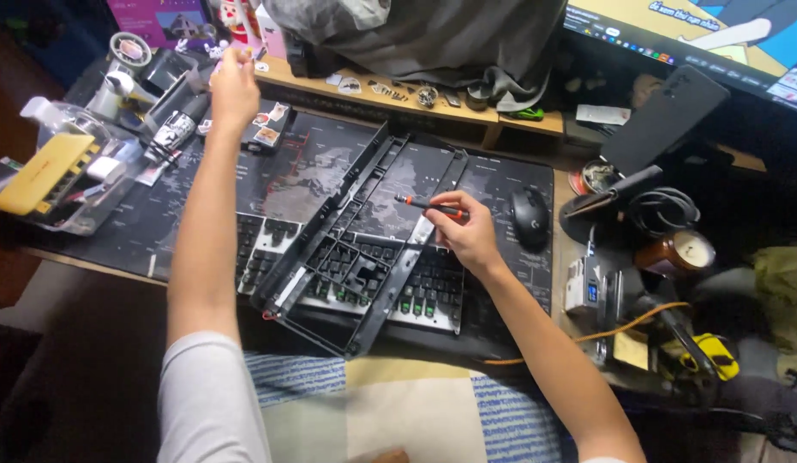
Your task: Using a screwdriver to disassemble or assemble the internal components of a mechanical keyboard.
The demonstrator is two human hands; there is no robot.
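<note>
Gripping slim orange-and-black screwdriver [430, 205] in my right hand [467, 233], fingers closed, over black plastic frame [356, 249] (atop keyboard [420, 291]); left hand [234, 86] reaching far, grip unclear.

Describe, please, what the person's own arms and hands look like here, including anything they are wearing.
Both arms are bare from the upper arm down. The left arm comes out of a short white sleeve. At the right arm only a sliver of white fabric shows at the bottom edge. The left hand and right hand are bare: no gloves, watch, rings or bands are visible.
</note>
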